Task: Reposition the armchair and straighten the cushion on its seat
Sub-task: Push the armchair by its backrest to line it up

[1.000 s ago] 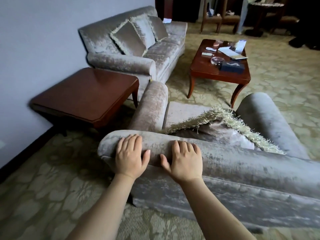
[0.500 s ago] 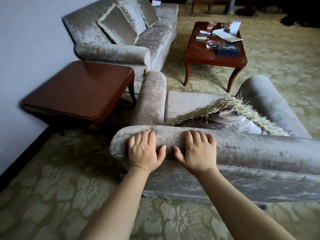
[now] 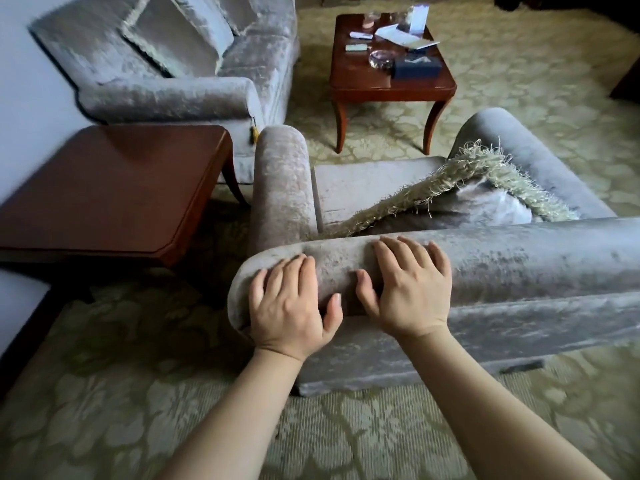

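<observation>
I stand behind a grey velvet armchair (image 3: 540, 258) and look down over its rolled backrest. My left hand (image 3: 291, 306) grips the left end of the backrest top, fingers over the roll and thumb on the rear face. My right hand (image 3: 412, 289) holds the same roll just to the right. A grey cushion (image 3: 485, 202) with a pale fringed edge lies crooked on the seat, tilted against the backrest and the right arm. The bare seat shows to its left.
A dark wooden side table (image 3: 114, 192) stands close to the chair's left arm. Behind it is a matching grey sofa (image 3: 194, 64) with cushions. A wooden coffee table (image 3: 391, 81) with small items stands ahead of the chair. Patterned carpet (image 3: 138, 410) covers the floor.
The armchair's back has shifted right and nearer to me, its left arm now closer to the side table. Both hands kept their hold on the backrest. The view tilted further down.
</observation>
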### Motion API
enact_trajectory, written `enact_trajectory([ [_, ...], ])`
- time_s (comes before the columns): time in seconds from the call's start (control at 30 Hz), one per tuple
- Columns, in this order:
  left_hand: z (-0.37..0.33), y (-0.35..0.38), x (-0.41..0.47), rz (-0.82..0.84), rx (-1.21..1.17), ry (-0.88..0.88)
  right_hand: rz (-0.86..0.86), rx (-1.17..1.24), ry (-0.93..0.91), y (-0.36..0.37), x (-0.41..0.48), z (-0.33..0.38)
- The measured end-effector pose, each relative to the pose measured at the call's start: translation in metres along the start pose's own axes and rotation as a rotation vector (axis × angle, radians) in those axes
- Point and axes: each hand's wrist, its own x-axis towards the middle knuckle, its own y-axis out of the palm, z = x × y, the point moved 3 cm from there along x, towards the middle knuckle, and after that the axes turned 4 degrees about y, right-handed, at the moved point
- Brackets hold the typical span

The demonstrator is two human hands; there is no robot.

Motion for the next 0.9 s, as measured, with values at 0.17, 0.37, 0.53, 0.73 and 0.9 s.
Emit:
enact_trajectory([
  [0.17, -0.004, -0.009, -0.001, 0.036, 0.014, -0.002, 0.056, -0.040, -0.222, -0.002, -0.012, 0.000],
  [0.37, -0.004, -0.010, 0.002, 0.041, 0.050, -0.022, 0.054, -0.026, -0.191, -0.003, -0.006, 0.004],
  [0.53, 0.002, -0.005, 0.007, 0.035, 0.057, -0.010, -0.016, -0.039, -0.184, 0.005, 0.000, 0.008],
  [0.73, 0.023, -0.002, 0.028, 0.028, 0.088, 0.026, -0.079, -0.027, -0.162, 0.011, 0.019, 0.023],
  [0.9, 0.066, 0.011, 0.041, -0.046, 0.119, 0.062, -0.122, -0.005, -0.147, 0.034, 0.036, 0.055],
])
